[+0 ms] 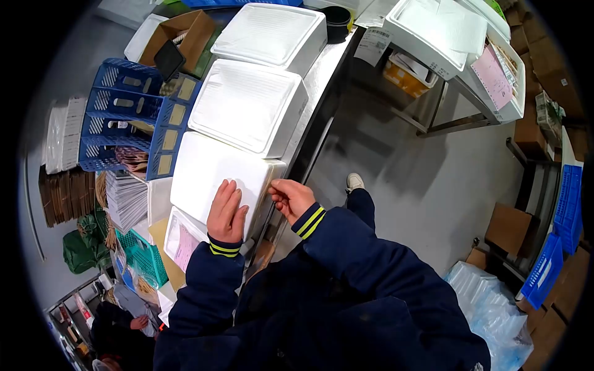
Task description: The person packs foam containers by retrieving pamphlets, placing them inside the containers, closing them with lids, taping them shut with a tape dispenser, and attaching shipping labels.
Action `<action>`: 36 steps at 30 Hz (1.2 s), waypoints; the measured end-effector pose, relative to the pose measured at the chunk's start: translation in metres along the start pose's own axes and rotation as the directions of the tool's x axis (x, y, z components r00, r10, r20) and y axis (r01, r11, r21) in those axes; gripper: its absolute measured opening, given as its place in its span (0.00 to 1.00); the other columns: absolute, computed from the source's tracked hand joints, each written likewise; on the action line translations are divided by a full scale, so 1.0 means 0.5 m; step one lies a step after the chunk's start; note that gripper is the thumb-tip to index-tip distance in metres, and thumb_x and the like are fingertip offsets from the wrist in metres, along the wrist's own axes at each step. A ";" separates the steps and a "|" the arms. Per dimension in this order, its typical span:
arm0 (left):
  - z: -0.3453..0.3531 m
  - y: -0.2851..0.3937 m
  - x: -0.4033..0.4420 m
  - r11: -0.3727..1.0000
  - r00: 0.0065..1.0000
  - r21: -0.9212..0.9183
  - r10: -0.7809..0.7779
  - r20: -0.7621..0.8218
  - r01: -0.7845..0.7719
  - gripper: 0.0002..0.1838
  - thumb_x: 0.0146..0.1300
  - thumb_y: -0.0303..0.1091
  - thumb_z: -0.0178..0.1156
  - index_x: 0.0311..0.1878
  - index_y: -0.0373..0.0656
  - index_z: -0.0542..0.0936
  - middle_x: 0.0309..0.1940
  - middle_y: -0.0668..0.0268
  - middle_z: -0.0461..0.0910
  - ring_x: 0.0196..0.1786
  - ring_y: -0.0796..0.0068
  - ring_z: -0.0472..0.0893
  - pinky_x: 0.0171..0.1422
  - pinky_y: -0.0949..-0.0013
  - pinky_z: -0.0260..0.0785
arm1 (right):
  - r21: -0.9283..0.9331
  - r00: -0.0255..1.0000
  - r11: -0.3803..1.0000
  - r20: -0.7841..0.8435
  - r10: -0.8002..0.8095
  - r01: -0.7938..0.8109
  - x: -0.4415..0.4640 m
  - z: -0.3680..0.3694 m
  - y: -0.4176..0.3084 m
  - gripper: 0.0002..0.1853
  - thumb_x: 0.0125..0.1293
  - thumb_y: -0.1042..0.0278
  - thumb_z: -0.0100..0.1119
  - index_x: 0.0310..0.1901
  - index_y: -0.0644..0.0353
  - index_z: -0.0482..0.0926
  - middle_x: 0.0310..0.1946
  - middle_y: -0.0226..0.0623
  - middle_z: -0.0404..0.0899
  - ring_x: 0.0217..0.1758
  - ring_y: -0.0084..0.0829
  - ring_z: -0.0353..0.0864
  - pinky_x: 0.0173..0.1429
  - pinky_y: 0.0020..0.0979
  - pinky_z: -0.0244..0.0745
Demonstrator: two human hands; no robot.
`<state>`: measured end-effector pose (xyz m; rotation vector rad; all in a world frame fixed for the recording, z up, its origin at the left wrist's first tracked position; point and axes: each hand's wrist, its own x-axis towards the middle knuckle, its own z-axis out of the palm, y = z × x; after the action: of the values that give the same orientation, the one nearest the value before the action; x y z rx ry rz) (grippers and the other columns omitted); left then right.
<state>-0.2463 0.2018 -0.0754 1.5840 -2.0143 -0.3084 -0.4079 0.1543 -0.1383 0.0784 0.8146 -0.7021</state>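
A closed white foam box point(207, 164) sits on the bench right in front of me. My left hand point(228, 213) lies on its lid with the fingers stretched out. At the box's right edge, my right hand point(291, 199) is closed in a pinch, thumb against curled fingers. Whatever is between those fingertips, if anything, is too small to make out. A thin yellowish strip, perhaps tape, runs along that edge under the lid. Two more white foam boxes, a nearer one point(247, 105) and a farther one point(272, 34), stand in line beyond it.
Blue plastic trays point(117, 117) and stacked papers point(127, 198) are to the left, above a green basket point(139, 253). Another table with foam boxes point(427, 37) stands at the upper right. Clear plastic bags point(489, 309) lie lower right. Another person's hand point(139, 322) shows lower left.
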 end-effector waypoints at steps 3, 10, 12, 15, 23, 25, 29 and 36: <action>-0.001 0.003 0.002 1.000 1.000 0.017 0.000 -0.003 0.001 0.17 0.50 0.20 0.59 0.46 0.31 0.75 0.51 0.50 0.73 0.59 0.49 0.69 0.60 0.60 0.63 | -0.004 0.999 1.000 -0.048 -0.023 0.023 0.000 -0.001 0.004 0.07 0.61 0.67 0.56 0.35 0.62 0.77 0.26 0.28 0.76 0.26 0.16 0.70 0.28 0.17 0.65; -0.001 0.003 0.002 1.000 1.000 0.008 -0.009 -0.008 0.009 0.17 0.50 0.20 0.59 0.46 0.32 0.75 0.51 0.51 0.73 0.59 0.49 0.69 0.60 0.60 0.63 | 0.055 1.000 0.998 -0.018 -0.021 0.022 0.003 -0.011 0.002 0.07 0.62 0.68 0.55 0.36 0.64 0.76 0.27 0.30 0.77 0.26 0.17 0.71 0.28 0.17 0.68; -0.002 0.004 0.003 1.000 1.000 0.009 -0.008 -0.008 0.008 0.17 0.51 0.20 0.59 0.46 0.32 0.75 0.51 0.51 0.73 0.59 0.49 0.69 0.60 0.61 0.63 | 0.068 1.000 0.998 -0.003 -0.019 0.020 0.001 -0.010 0.001 0.07 0.61 0.70 0.55 0.37 0.65 0.76 0.28 0.31 0.77 0.26 0.18 0.72 0.29 0.18 0.70; -0.001 0.006 0.003 1.000 1.000 0.000 -0.013 -0.014 0.013 0.17 0.50 0.20 0.59 0.46 0.32 0.75 0.51 0.51 0.73 0.59 0.49 0.69 0.60 0.61 0.63 | 0.055 1.000 0.998 -0.008 -0.017 0.018 -0.002 -0.006 -0.002 0.07 0.62 0.70 0.55 0.37 0.65 0.76 0.28 0.31 0.77 0.27 0.18 0.73 0.30 0.18 0.70; 0.001 0.005 0.003 1.000 1.000 -0.002 -0.019 -0.014 0.019 0.17 0.50 0.19 0.57 0.46 0.31 0.75 0.51 0.51 0.73 0.59 0.50 0.69 0.61 0.61 0.62 | 0.107 0.992 0.992 -0.102 0.075 -0.064 0.000 0.012 -0.012 0.11 0.61 0.64 0.51 0.32 0.63 0.75 0.21 0.27 0.72 0.23 0.19 0.67 0.28 0.21 0.63; 0.001 0.004 0.002 1.000 1.000 -0.010 -0.028 -0.010 0.028 0.17 0.50 0.18 0.56 0.46 0.31 0.75 0.51 0.50 0.73 0.60 0.50 0.68 0.62 0.61 0.61 | 0.111 0.995 0.990 -0.040 0.087 -0.082 0.013 0.003 -0.009 0.12 0.61 0.62 0.49 0.30 0.62 0.74 0.19 0.28 0.69 0.21 0.20 0.65 0.27 0.22 0.61; 0.003 0.004 0.006 1.000 1.000 0.018 -0.025 -0.016 0.025 0.17 0.49 0.19 0.58 0.46 0.31 0.75 0.51 0.51 0.73 0.59 0.49 0.69 0.60 0.61 0.62 | 0.050 0.947 0.994 0.310 0.080 -0.100 -0.021 0.058 -0.021 0.17 0.62 0.58 0.47 0.21 0.60 0.68 0.12 0.30 0.63 0.16 0.23 0.59 0.23 0.25 0.53; 0.001 0.004 0.001 1.000 1.000 0.001 -0.023 -0.021 0.023 0.16 0.49 0.18 0.56 0.45 0.30 0.75 0.51 0.49 0.73 0.59 0.49 0.69 0.61 0.60 0.61 | -0.042 0.986 0.995 -0.139 -0.092 0.087 0.011 0.002 -0.027 0.09 0.61 0.62 0.52 0.29 0.59 0.73 0.18 0.27 0.70 0.21 0.18 0.67 0.23 0.19 0.62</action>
<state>-0.2482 0.2020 -0.0750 1.6060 -1.9820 -0.2975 -0.4128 0.1404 -0.1389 0.0596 0.9710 -0.7727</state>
